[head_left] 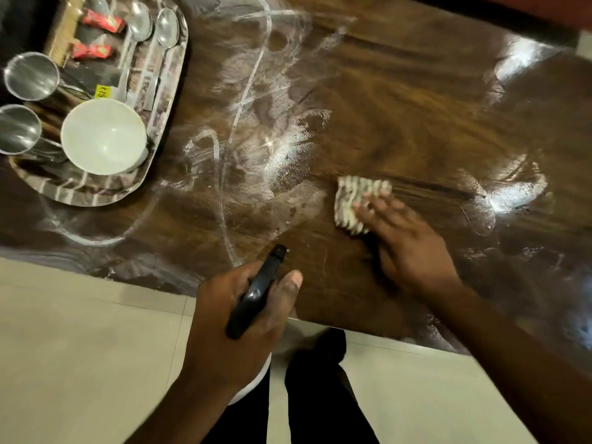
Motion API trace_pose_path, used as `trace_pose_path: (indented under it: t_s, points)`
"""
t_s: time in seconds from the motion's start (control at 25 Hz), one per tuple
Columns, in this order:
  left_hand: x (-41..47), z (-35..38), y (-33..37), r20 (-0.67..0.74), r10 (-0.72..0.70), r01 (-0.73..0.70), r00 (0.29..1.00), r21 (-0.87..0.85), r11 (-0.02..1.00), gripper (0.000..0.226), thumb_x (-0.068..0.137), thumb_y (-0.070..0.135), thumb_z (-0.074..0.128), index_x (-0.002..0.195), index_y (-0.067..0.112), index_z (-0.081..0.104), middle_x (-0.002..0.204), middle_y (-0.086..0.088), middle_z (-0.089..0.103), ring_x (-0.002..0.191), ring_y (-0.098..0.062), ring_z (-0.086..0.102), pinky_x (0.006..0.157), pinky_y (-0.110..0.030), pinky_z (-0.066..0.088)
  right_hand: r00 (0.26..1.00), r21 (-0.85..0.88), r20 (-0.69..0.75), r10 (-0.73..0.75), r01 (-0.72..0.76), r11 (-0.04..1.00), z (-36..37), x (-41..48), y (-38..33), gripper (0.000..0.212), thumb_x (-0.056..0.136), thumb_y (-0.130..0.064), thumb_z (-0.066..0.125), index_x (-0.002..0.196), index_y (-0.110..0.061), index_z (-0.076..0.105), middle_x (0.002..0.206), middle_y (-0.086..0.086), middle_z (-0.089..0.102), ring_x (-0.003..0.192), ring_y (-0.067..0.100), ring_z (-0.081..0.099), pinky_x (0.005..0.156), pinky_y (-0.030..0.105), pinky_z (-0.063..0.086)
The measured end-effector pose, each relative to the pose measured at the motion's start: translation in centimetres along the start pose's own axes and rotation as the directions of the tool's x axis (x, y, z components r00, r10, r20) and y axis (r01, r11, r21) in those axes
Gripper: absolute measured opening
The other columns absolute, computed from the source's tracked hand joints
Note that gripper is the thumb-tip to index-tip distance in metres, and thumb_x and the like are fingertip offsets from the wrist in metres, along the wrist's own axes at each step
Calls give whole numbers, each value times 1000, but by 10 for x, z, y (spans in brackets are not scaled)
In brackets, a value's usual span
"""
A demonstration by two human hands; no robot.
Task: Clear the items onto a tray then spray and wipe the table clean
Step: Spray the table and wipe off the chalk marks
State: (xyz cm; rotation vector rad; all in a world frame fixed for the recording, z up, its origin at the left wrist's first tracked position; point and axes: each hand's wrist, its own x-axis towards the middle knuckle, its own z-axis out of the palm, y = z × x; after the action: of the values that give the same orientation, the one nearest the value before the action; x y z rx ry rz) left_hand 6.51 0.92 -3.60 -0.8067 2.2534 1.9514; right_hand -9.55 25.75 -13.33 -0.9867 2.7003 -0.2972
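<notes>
Clearing apparently done: bowl [104,136], cups [32,76] and spoons [139,25] on the tray [96,195], far left of the counter [400,107]. Sprayed, judging by white streaks [288,152]. Wiping under way: right hand [407,248] flat, pressing the cloth [352,197] mid-counter; left hand [224,315] gripping the spray bottle [253,299]. Streaks left to wipe.

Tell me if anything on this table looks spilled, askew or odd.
White smeared streaks of wet residue cross the table between the tray and the cloth; that patch looks unwiped. Nothing else stands out.
</notes>
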Motion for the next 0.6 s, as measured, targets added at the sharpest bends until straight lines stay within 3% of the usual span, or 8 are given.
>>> trace_pose_path:
  t_s: [0.04,0.12,0.2,0.24,0.32,0.4,0.52,0.6]
  points:
    - [2,-3,-2,11,2,-2,1000,-15,1000,50,95,23,80,59,9,49,50,-2,43,44,-20,44,49,-18,37,976,68,-52,210,-206,976,-5,15,5,69,95,-6,55,161,-24,48,168,7,44,157,32,37,126,49,35]
    - [8,-8,-4,47,26,-25,999,-25,999,44,96,27,77,63,12,53,51,2,46,45,-18,47,53,-17,41,840,256,-125,528,-487,835,-6,45,-5,66,100,-5,51,162,-27,45,172,4,38,162,26,26,131,45,26]
    - [14,-11,-5,78,51,-50,996,-23,999,39,97,28,75,66,17,53,52,5,47,46,-14,48,55,-18,41,753,361,-146,642,-564,743,4,65,-37,64,102,-8,48,163,-28,43,172,3,36,163,25,22,133,41,20]
    - [17,-14,-6,83,54,-51,995,-32,998,40,98,28,75,66,19,53,53,5,47,47,-13,48,55,-19,41,769,346,-154,620,-546,763,12,66,-61,64,102,-10,48,163,-28,42,172,2,37,163,26,22,133,40,19]
    - [24,-19,-6,80,63,-61,995,-28,998,39,98,30,75,66,25,52,55,4,50,49,-14,50,53,-28,44,912,241,-107,396,-362,900,29,49,-109,63,103,-16,50,164,-29,41,172,0,37,163,25,22,133,44,22]
    - [30,-25,0,62,84,-84,994,0,996,33,98,34,76,70,28,59,60,3,58,53,-16,58,53,-31,49,998,144,51,29,-36,989,38,23,-136,61,105,-31,59,163,-31,41,171,-4,38,164,23,20,130,48,28]
    - [40,-35,13,44,114,-113,993,-9,994,33,98,31,78,69,35,62,59,9,62,51,-7,60,52,-15,46,864,174,212,-456,426,888,24,17,-108,58,106,-44,62,159,-31,47,167,-6,45,162,23,28,127,47,34]
    - [46,-43,18,56,100,-97,993,-44,994,42,97,36,78,64,27,55,55,1,51,46,-11,48,47,-24,41,808,78,255,-531,530,844,2,42,-69,56,107,-39,54,161,-30,42,167,-1,46,157,25,35,128,43,32]
